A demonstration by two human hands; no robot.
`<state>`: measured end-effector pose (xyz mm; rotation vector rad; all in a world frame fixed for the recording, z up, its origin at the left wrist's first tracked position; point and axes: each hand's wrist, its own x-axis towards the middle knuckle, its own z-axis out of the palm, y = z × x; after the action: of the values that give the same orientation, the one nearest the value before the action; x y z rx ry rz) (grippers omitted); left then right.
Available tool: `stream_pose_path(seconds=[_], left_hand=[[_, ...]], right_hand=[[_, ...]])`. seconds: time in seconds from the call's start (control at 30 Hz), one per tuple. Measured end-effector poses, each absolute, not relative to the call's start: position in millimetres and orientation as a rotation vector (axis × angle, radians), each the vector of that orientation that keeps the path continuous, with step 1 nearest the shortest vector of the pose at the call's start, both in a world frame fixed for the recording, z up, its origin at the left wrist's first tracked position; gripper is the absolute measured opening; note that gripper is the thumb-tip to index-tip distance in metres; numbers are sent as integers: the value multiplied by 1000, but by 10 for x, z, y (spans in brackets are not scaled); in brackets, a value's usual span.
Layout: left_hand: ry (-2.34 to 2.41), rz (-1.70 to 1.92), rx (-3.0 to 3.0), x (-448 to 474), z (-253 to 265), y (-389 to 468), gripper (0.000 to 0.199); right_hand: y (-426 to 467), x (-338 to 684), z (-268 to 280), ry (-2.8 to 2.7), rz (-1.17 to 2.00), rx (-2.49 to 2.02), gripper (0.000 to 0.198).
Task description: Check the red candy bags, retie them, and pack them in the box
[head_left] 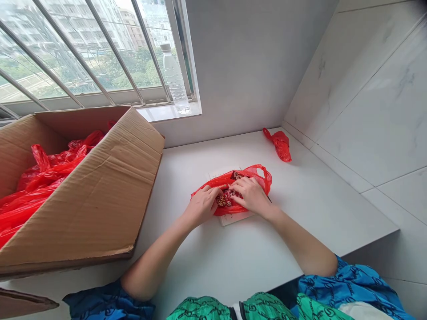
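Observation:
A thin red plastic bag (218, 181) lies spread on the white counter, its loop handle pointing right. In its opening is a shiny dark red printed packet (225, 200) with pale yellow lettering. My left hand (203, 203) curls its fingers at the packet's left side, thumb against it. From the right, my right hand (252, 195) has its bent fingers on the packet's other end, covering part of it. Both hands are closed on the packet, inside the bag's opening. Beneath the bag, a white printed sheet or booklet (235, 218) sticks out.
A large cardboard box (110, 195) holding several red plastic bags (43, 178) stands at left. A small knotted red bag (281, 144) lies near the back right corner of the counter (320, 204). A clear bottle (175, 80) stands on the sill by the barred window.

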<state>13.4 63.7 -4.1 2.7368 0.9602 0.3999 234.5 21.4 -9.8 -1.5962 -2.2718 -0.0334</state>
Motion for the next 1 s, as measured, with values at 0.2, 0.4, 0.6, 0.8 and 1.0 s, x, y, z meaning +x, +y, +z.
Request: stream_pose_path(seconds=[0.2, 0.4, 0.6, 0.8, 1.0], left_hand=[[951, 416, 2771, 97, -61, 674, 35], [916, 388, 2803, 63, -12, 681, 32], [1034, 593, 2600, 110, 72, 594, 24], [1105, 626, 2265, 178, 83, 531, 27], [984, 700, 1875, 162, 112, 547, 33]], right_hand=[[241, 2344, -171, -2245, -46, -1592, 23], [263, 2395, -117, -1854, 162, -1568, 20], [231, 2355, -29, -1485, 749, -1433, 25], [214, 2203, -34, -1489, 971, -1097, 24], [183, 2212, 45, -1437, 1166, -1098, 26]])
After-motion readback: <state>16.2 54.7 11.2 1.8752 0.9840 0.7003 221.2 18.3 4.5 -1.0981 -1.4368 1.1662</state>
